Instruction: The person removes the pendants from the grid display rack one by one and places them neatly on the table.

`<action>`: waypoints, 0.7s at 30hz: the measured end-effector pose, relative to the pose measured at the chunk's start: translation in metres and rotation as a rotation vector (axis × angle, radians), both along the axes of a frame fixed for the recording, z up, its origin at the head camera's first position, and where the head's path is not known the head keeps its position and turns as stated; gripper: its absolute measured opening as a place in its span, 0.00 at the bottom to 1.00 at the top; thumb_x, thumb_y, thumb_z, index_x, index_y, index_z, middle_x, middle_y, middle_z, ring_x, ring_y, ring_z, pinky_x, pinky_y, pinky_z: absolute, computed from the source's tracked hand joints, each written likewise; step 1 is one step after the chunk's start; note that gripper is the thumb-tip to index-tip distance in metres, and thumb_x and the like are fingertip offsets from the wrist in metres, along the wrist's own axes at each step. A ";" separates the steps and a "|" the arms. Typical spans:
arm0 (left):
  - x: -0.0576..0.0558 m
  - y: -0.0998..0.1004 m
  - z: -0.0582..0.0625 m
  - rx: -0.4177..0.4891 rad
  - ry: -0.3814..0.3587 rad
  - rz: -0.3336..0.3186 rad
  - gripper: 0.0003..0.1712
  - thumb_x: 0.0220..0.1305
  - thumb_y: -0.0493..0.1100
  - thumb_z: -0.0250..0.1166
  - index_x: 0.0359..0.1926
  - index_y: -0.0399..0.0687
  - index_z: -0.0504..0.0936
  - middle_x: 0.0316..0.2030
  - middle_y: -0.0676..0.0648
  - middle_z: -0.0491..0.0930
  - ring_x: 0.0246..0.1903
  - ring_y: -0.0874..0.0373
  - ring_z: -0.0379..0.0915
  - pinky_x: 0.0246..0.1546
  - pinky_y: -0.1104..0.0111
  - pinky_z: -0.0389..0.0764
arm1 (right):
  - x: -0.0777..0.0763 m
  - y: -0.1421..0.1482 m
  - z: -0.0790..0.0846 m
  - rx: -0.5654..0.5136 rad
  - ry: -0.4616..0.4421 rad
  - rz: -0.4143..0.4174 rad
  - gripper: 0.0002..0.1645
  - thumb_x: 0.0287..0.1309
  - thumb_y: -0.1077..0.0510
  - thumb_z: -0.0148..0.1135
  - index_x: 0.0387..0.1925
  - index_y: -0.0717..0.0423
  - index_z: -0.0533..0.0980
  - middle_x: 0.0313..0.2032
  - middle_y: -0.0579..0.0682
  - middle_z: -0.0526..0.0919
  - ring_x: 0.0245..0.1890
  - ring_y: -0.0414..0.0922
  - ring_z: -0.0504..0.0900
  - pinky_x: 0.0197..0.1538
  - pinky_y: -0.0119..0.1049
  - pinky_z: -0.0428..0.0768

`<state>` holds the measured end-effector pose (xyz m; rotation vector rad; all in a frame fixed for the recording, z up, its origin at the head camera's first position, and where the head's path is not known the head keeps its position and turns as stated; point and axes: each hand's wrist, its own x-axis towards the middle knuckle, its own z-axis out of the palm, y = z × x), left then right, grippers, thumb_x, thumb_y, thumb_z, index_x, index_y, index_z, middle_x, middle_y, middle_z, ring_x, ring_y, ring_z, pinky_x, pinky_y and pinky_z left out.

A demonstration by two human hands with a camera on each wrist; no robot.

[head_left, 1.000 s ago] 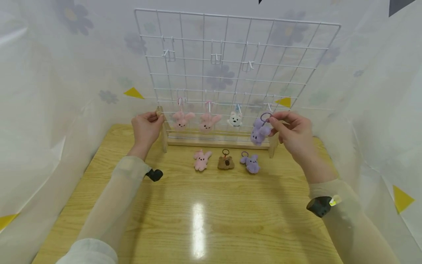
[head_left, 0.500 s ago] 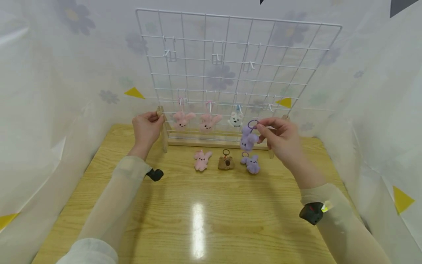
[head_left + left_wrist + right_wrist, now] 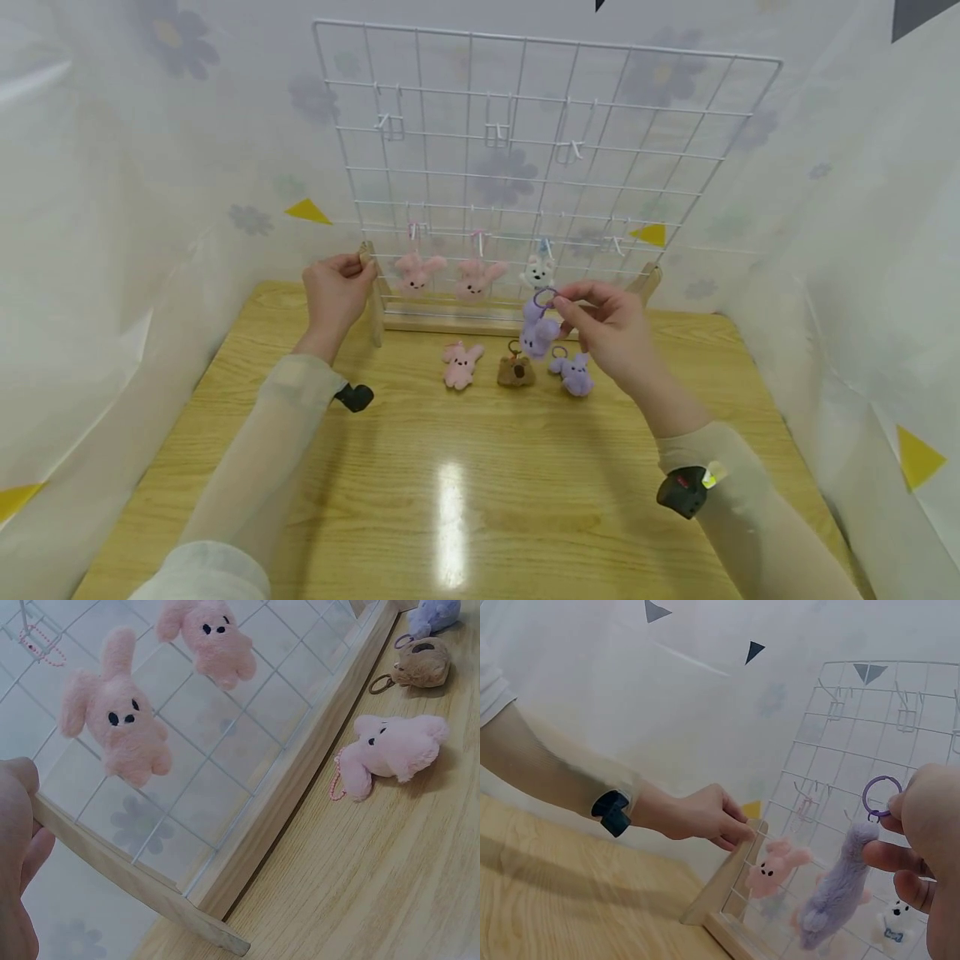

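My right hand pinches the purple ring of a purple plush bunny keychain, which dangles before the white wire grid rack. In the right wrist view the ring sits between thumb and fingertips. With its fingers, my left hand grips the top of the rack's left wooden foot. Two pink plush bunnies and a white plush bear hang on the lower hooks. On the table lie a pink bunny keychain, a brown plush keychain and another purple bunny keychain.
Several white hooks are on the grid, among them an upper left hook and a lower right hook. The wooden table extends toward me. White patterned sheeting encloses the sides and back.
My right hand has carried the purple bunny keychain left and down, from near the lower right hook to in front of the white bear. The left hand stays on the rack's wooden foot.
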<state>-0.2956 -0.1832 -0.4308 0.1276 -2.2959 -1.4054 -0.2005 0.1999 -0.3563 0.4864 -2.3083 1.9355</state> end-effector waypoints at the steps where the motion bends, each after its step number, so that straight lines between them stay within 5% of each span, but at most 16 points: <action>1: 0.000 0.000 0.000 0.001 -0.001 0.000 0.15 0.72 0.43 0.70 0.50 0.36 0.91 0.43 0.37 0.90 0.44 0.49 0.89 0.41 0.67 0.89 | 0.000 -0.002 -0.001 -0.001 0.002 0.004 0.10 0.74 0.62 0.66 0.46 0.69 0.83 0.40 0.49 0.88 0.26 0.46 0.83 0.18 0.30 0.70; 21: -0.003 -0.003 -0.004 0.026 -0.002 -0.013 0.15 0.72 0.44 0.70 0.50 0.36 0.91 0.44 0.38 0.89 0.44 0.50 0.89 0.41 0.67 0.89 | 0.000 -0.036 -0.027 -0.038 -0.038 0.105 0.08 0.74 0.66 0.64 0.47 0.71 0.82 0.41 0.56 0.87 0.22 0.42 0.83 0.15 0.28 0.67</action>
